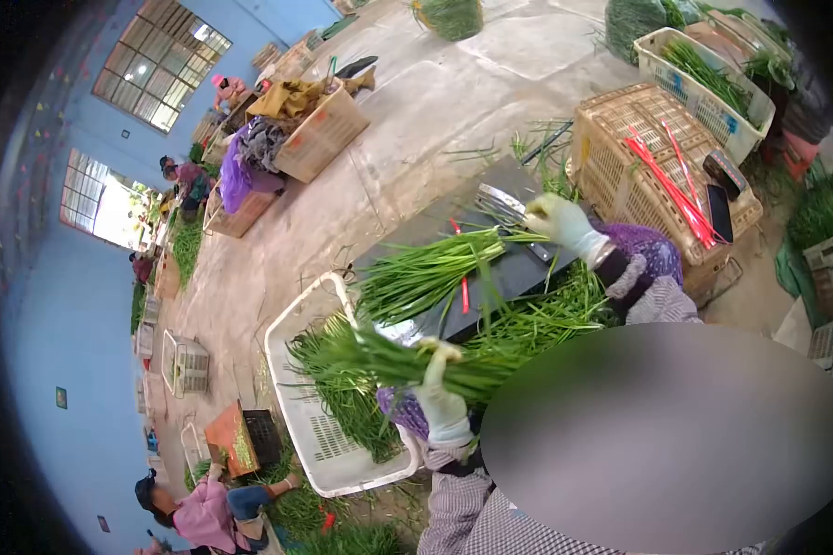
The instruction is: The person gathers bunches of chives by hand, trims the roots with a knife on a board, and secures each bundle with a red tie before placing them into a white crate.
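Note:
My left hand (442, 404), in a pale glove, is closed around a loose bunch of green chives (370, 356), slightly blurred, over a white plastic basket. My right hand (565, 225), also gloved, has its fingers curled at the cut ends of another chive bundle (435, 273); I cannot make out what they hold. That bundle lies on a dark board (407, 227), with a red strip (465, 294) across under it. Beside the right fingertips is a shiny metal piece (502, 200). More loose chives (551, 319) lie along the board's near side.
The white basket (329, 476) holds chives at the board's left. Right of the board, an upturned tan crate (620, 129) carries red strips (671, 185) and a phone (719, 213). A person in pink (204, 511) sits lower left; other people work along the blue wall.

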A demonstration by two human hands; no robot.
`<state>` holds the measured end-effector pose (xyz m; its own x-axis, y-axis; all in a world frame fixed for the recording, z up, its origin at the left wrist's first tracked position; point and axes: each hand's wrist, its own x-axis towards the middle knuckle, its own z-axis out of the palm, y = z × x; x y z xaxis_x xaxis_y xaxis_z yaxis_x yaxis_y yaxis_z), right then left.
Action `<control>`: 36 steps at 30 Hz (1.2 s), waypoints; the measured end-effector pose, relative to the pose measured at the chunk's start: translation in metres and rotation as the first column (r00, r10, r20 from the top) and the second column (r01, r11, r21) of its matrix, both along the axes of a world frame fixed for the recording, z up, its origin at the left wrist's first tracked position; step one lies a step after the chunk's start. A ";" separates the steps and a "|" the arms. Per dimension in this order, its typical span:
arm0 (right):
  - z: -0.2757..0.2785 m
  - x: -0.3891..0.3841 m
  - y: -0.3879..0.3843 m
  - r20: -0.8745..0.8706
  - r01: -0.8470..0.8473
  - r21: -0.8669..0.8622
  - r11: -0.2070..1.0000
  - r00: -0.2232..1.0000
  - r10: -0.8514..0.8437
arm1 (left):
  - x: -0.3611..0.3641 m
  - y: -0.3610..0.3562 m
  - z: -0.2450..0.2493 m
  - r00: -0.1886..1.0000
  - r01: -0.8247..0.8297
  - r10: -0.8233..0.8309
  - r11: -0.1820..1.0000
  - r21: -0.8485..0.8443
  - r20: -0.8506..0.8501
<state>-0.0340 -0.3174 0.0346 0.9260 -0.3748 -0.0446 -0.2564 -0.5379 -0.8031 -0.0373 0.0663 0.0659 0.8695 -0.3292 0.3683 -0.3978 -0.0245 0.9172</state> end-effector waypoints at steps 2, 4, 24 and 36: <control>-0.051 0.009 -0.007 -0.255 -0.003 -0.418 0.908 0.960 -0.114 | 0.001 0.016 -0.009 0.954 -0.055 -0.034 0.956 -0.288 -0.296; -0.105 0.005 -0.002 -0.112 0.066 -0.674 0.736 0.976 -0.189 | -0.003 0.023 -0.009 0.828 -0.176 -0.219 0.772 -0.611 -0.516; -0.123 -0.001 0.001 0.177 0.324 -0.175 0.930 0.939 -0.294 | -0.001 0.014 -0.027 0.724 -0.171 -0.466 0.593 -0.787 -0.508; -0.044 -0.065 0.156 0.286 -0.276 0.017 0.961 0.922 0.260 | 0.012 0.015 -0.048 0.642 -0.191 -0.457 0.683 -0.705 -0.616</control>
<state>-0.0988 -0.1618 -0.0095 0.9696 -0.1154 0.2158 0.1291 -0.5079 -0.8517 -0.0253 0.0812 0.0183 0.8944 -0.4119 -0.1744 0.4307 0.6878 0.5843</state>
